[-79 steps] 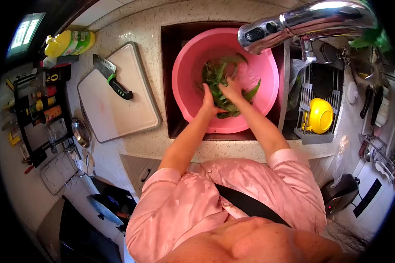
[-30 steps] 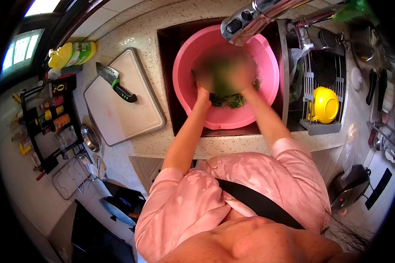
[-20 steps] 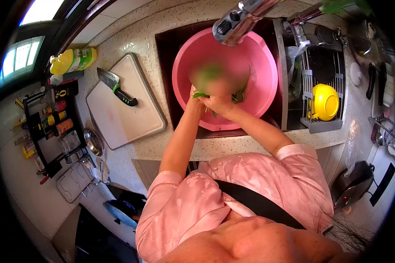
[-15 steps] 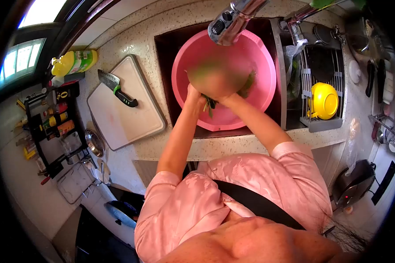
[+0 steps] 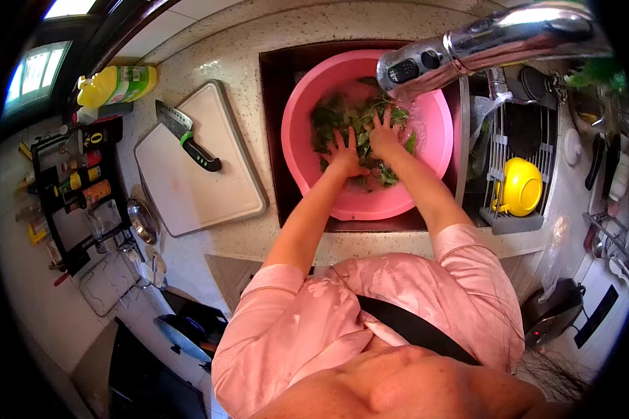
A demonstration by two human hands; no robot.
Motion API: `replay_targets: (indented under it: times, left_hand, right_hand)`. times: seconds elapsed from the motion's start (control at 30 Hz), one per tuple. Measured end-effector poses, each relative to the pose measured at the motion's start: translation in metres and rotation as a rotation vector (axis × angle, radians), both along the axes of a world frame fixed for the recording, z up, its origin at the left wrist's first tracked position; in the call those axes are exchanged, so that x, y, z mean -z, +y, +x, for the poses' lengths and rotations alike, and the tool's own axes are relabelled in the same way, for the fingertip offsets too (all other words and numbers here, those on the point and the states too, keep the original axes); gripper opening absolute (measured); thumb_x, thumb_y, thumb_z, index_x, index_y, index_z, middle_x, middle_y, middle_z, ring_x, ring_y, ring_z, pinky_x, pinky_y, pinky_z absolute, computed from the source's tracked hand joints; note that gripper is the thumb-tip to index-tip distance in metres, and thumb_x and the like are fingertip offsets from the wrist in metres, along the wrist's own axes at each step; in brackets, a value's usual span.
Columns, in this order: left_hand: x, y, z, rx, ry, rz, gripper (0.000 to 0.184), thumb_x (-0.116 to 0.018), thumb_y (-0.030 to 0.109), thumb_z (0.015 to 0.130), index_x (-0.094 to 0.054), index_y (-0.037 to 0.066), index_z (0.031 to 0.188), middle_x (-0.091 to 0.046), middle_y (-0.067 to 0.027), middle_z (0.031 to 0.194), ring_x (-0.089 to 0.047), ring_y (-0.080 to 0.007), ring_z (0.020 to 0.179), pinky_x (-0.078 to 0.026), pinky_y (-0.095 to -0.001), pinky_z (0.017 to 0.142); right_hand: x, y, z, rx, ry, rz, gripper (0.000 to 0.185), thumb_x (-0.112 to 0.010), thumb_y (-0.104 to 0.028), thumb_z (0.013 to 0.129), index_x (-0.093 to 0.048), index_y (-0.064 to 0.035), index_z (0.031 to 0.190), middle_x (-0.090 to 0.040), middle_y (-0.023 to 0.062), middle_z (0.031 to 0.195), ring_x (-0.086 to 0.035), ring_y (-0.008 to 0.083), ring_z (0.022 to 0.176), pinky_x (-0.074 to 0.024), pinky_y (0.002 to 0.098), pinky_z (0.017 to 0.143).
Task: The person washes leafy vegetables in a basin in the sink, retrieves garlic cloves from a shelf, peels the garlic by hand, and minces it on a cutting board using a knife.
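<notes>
Dark green leafy vegetables [image 5: 349, 115] lie in water inside a pink basin [image 5: 297, 150], which sits in the sink. My left hand [image 5: 344, 155] rests on the leaves on the left side with its fingers spread. Beside it, my right hand [image 5: 384, 137] presses on the leaves, its fingers also apart. Neither hand is closed around anything. A chrome faucet [image 5: 426, 66] reaches over the basin's upper right edge, and the water near it looks stirred and bubbly.
Left of the sink, a knife [image 5: 189, 136] lies on a white cutting board [image 5: 203, 185]. A yellow bottle [image 5: 119, 85] stands at the back left. A yellow bowl [image 5: 522, 186] sits in the dish rack [image 5: 514, 222] on the right.
My hands were together over the basin with greens between them, partly blurred. Now they are apart and spread on the leaves, which lie in the basin. The view has shifted slightly.
</notes>
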State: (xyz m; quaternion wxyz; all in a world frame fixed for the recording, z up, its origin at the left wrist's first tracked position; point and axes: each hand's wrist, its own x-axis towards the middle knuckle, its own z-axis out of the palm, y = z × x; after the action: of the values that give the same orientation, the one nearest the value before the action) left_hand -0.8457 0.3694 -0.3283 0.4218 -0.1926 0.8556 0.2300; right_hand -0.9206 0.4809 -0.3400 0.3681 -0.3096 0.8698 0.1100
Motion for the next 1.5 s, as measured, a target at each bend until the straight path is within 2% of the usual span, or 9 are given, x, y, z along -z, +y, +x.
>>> replay_targets:
  times: [0.17, 0.33, 0.57, 0.8, 1.1, 1.17, 1.23, 1.37, 1.5]
  left_hand:
    - [-0.012, -0.054, -0.02, -0.254, 0.473, 0.038, 0.088, -0.07, 0.055, 0.075, -0.036, 0.01, 0.142, -0.029, -0.0353, 0.14, -0.044, -0.0454, 0.121, -0.04, -0.0413, 0.099]
    - [0.031, -0.021, 0.003, -0.621, 0.359, 0.112, 0.083, -0.058, 0.062, 0.081, -0.03, 0.019, 0.146, -0.024, -0.0219, 0.149, -0.027, -0.0427, 0.134, -0.029, -0.0459, 0.107]
    - [-0.053, -0.022, 0.001, -1.68, 0.159, 1.327, 0.077, -0.041, 0.07, 0.086, -0.048, 0.009, 0.132, -0.053, -0.0133, 0.129, -0.051, -0.0313, 0.118, -0.04, -0.0467, 0.1]
    - [0.021, -0.06, 0.01, -1.287, 0.496, 1.729, 0.038, -0.038, 0.038, 0.099, -0.055, 0.009, 0.118, -0.058, -0.0086, 0.113, -0.055, -0.0258, 0.104, -0.044, -0.0422, 0.094]
    - [-0.089, -0.007, -0.003, -1.368, 0.463, 0.885, 0.033, -0.055, 0.024, 0.094, -0.055, -0.001, 0.117, -0.061, -0.0093, 0.1, -0.062, -0.0211, 0.085, -0.053, -0.0364, 0.07]
    - [-0.097, -0.002, 0.001, -1.15, 0.577, 0.762, 0.03, -0.058, 0.019, 0.094, -0.055, 0.0, 0.117, -0.063, -0.0083, 0.098, -0.061, -0.0173, 0.087, -0.05, -0.0297, 0.075]
    - [-0.034, -0.022, 0.02, -0.475, 0.785, 0.334, 0.077, -0.069, 0.022, 0.084, -0.024, 0.006, 0.145, -0.03, -0.0213, 0.143, -0.041, -0.0364, 0.123, -0.045, -0.0411, 0.091]
    - [-0.041, 0.01, 0.003, 0.088, 0.301, -0.058, 0.104, -0.072, 0.019, 0.075, -0.001, 0.021, 0.15, 0.006, -0.017, 0.154, -0.008, -0.0457, 0.139, -0.031, -0.0721, 0.094]
    - [-0.002, 0.011, 0.003, 0.237, 0.096, -0.15, 0.102, -0.068, 0.018, 0.076, 0.001, 0.026, 0.15, 0.0, -0.0171, 0.154, -0.017, -0.045, 0.136, -0.034, -0.067, 0.095]
  right_hand:
    - [-0.038, 0.025, -0.055, 0.205, 0.04, -0.35, 0.093, -0.084, -0.043, 0.058, -0.041, -0.0262, 0.138, -0.031, 0.0153, 0.142, -0.037, 0.039, 0.124, -0.0411, 0.0612, 0.092]
    - [-0.008, 0.036, -0.001, 0.453, -0.027, -0.262, 0.122, -0.079, -0.064, 0.051, -0.026, -0.0093, 0.146, -0.026, 0.0328, 0.143, -0.034, 0.0479, 0.128, -0.0337, 0.0492, 0.104]
    - [-0.047, -0.028, 0.045, 0.691, -0.019, -1.05, 0.047, -0.07, -0.034, 0.068, -0.065, 0.0062, 0.09, -0.059, 0.0218, 0.106, -0.055, 0.0402, 0.101, -0.047, 0.0437, 0.087]
    - [-0.128, -0.029, 0.059, 0.325, 0.417, -1.248, 0.039, -0.071, -0.04, 0.07, -0.063, -0.0028, 0.063, -0.054, 0.01, 0.075, -0.055, 0.0297, 0.075, -0.0478, 0.0397, 0.068]
    - [-0.051, 0.003, 0.009, 0.446, 0.517, -1.099, 0.045, -0.056, -0.036, 0.088, -0.062, -0.0038, 0.058, -0.056, 0.02, 0.054, -0.056, 0.0385, 0.048, -0.0466, 0.0472, 0.051]
    - [-0.042, 0.031, -0.014, 0.516, 0.255, -0.512, 0.039, -0.054, -0.04, 0.089, -0.067, -0.0031, 0.087, -0.059, 0.0231, 0.112, -0.058, 0.0315, 0.104, -0.0457, 0.0474, 0.083]
    - [-0.055, 0.044, -0.015, 0.292, 0.28, -0.245, 0.029, -0.06, -0.023, 0.083, -0.066, -0.0064, 0.106, -0.02, 0.0158, 0.15, -0.022, 0.0413, 0.134, -0.0287, 0.0614, 0.099]
    - [-0.019, 0.032, 0.017, 0.159, 0.217, -0.273, 0.039, -0.058, -0.016, 0.083, -0.061, -0.0096, 0.121, -0.005, 0.0158, 0.156, -0.002, 0.0512, 0.138, -0.0141, 0.0768, 0.097]
    - [0.016, 0.008, 0.01, 0.088, -0.144, 0.088, 0.052, -0.059, -0.017, 0.086, -0.047, -0.0116, 0.136, -0.002, 0.0095, 0.157, 0.006, 0.058, 0.134, -0.0155, 0.0814, 0.091]
